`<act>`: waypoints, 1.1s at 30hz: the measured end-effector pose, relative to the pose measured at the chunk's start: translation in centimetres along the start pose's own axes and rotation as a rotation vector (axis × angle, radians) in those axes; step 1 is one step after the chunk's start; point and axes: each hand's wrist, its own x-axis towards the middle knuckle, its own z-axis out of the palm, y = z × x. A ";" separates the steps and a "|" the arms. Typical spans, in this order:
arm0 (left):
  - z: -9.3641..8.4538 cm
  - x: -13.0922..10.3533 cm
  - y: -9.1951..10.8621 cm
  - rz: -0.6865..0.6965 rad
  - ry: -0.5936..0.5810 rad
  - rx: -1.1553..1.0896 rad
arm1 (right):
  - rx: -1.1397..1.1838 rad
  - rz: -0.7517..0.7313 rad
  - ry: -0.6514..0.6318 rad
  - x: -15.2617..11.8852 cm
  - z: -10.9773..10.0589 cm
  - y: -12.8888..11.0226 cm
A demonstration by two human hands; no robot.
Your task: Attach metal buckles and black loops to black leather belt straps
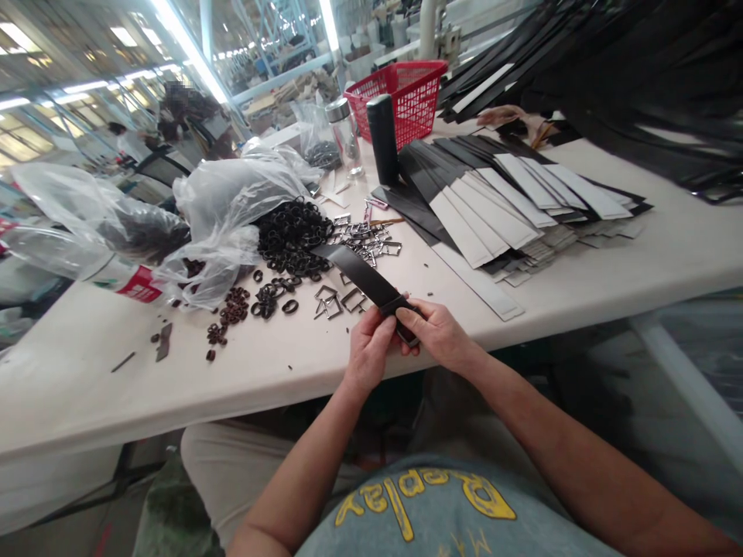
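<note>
Near the table's front edge, a black belt strap (368,280) is held between both hands, its free end reaching up and to the left. My left hand (371,340) is closed round the strap, thumb on top. From the other side my right hand (438,329) pinches the same strap, thumb pressed on its folded end. A buckle frame seems to sit at that end, mostly hidden by the fingers. Beyond the hands lie loose metal buckle frames (329,302) and a heap of black belt loops (296,232). Brown loops (234,306) are piled further left.
Stacked straps with pale undersides (470,220) fan out at the right. Behind them stand a black bottle (382,139), a glass bottle (347,139) and a red basket (415,97). Clear plastic bags (226,193) cover the back left. Another person's hand (502,116) shows at the far side.
</note>
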 end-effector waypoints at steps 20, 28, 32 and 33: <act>0.3 0.7 -0.7 0.085 0.149 -0.123 | 0.004 0.008 0.023 0.0 0.7 0.5; 1.1 1.0 0.0 0.019 0.257 -0.215 | -0.242 -0.124 0.049 -0.4 1.1 0.9; 1.4 1.0 0.4 -0.002 0.385 -0.267 | -0.467 -0.210 0.158 -0.3 1.7 1.4; 1.4 1.1 0.5 -0.004 0.390 -0.276 | -0.493 -0.215 0.184 -0.2 1.8 1.4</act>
